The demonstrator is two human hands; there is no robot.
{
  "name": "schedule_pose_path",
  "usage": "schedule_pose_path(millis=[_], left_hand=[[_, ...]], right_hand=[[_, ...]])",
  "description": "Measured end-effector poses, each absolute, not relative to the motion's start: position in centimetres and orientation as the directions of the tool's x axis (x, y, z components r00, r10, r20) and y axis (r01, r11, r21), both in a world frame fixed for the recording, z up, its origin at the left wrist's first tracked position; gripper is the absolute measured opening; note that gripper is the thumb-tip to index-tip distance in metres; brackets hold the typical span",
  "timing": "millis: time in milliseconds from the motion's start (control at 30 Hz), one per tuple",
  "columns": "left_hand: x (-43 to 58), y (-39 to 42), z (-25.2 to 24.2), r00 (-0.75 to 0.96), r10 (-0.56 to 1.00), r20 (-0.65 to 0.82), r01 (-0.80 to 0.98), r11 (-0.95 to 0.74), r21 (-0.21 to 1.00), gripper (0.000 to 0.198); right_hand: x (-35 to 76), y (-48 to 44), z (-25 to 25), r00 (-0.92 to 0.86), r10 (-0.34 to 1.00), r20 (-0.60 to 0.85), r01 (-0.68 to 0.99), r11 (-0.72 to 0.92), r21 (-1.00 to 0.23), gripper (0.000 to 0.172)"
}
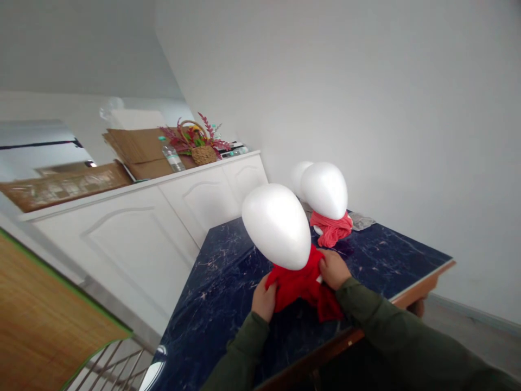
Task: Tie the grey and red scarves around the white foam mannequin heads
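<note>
**Left hand** (264, 298): grip closed on a fold of red cloth (303, 288), at the cloth's near side. **Right hand** (334, 270): grip closed on the same cloth, higher up and across from the left hand. Both arms in olive-green sleeves (240, 353).

**Red cloth:** bunched around the lower end of a white foam egg (277, 226), set on the table (391, 255).

**Table:** dark blue marble-patterned top, wooden edge.

**Further along the table, near the wall:** second foam egg (324, 190), coral cloth (331, 229) gathered at its base; third foam egg (300, 178) just behind; grey cloth (361, 220) just beside the coral one.

**Beyond the table:** white cabinet (138, 255) carrying a wicker basket (203, 155) with red sprays, a plastic water bottle (173, 156) and flattened cardboard (138, 152).
</note>
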State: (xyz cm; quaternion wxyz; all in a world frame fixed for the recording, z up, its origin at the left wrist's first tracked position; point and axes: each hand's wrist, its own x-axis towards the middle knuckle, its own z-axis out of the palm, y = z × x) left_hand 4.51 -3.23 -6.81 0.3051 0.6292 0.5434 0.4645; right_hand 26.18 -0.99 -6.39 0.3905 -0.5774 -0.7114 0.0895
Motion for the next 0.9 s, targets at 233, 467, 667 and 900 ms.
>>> schedule_pose_path(millis=[233, 467, 667, 900], left_hand=[[17.3, -1.7, -7.5, 0.288, 0.921, 0.261, 0.267, -0.339, 0.902, 0.031], [23.0, 0.4, -7.5, 0.39, 0.868, 0.306, 0.362, -0.45, 0.816, 0.037], [22.0, -0.2, -8.2, 0.378, 0.884, 0.276, 0.488, -0.444, 0.752, 0.045], [22.0, -1.3, -8.5, 0.421, 0.847, 0.326, 0.512, -0.518, 0.685, 0.05]], right_hand=[[40.3, -1.3, -7.8, 0.129, 0.847, 0.516, 0.751, 0.257, -0.609, 0.041], [45.9, -0.3, -9.5, 0.339, 0.849, 0.404, 0.732, 0.031, -0.68, 0.038], [45.8, -0.4, -9.7, 0.306, 0.881, 0.362, 0.66, 0.078, -0.747, 0.038], [45.8, -1.0, -9.3, 0.29, 0.873, 0.392, 0.691, 0.092, -0.717, 0.035]])
